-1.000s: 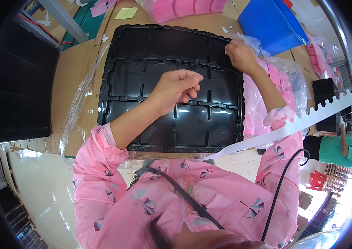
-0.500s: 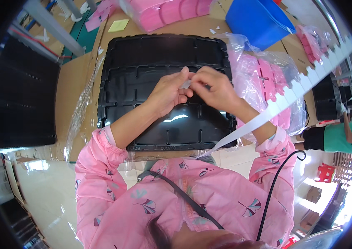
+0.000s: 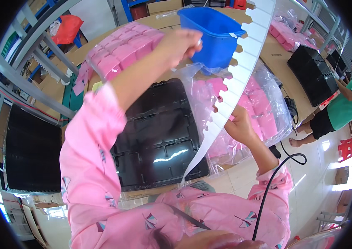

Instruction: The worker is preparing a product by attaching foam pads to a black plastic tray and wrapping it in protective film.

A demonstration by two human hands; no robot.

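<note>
Blurred by motion, my left hand [image 3: 180,46] is raised at the near left rim of a blue plastic bin [image 3: 215,52], its fingers closed on a small whitish scrap [image 3: 199,42]. My right hand [image 3: 241,125] is over pink moulded trays [image 3: 263,118] in clear plastic; its fingertips are partly hidden behind a long white strip with a notched edge [image 3: 236,85], so its grip does not show. That strip crosses the view from the upper right down to the table's near edge. A black moulded tray [image 3: 163,128] lies before me, partly covered by my left arm.
More pink trays [image 3: 122,47] sit at the far left. Stacked black trays [image 3: 33,149] stand left of the table, and others [image 3: 313,74] at the right beside a person in green [image 3: 350,103]. A black cable [image 3: 273,178] loops near my right sleeve.
My hands have parted: the left has gone from over the black tray up to the blue bin, the right toward the pink trays. The view has turned toward the right.
</note>
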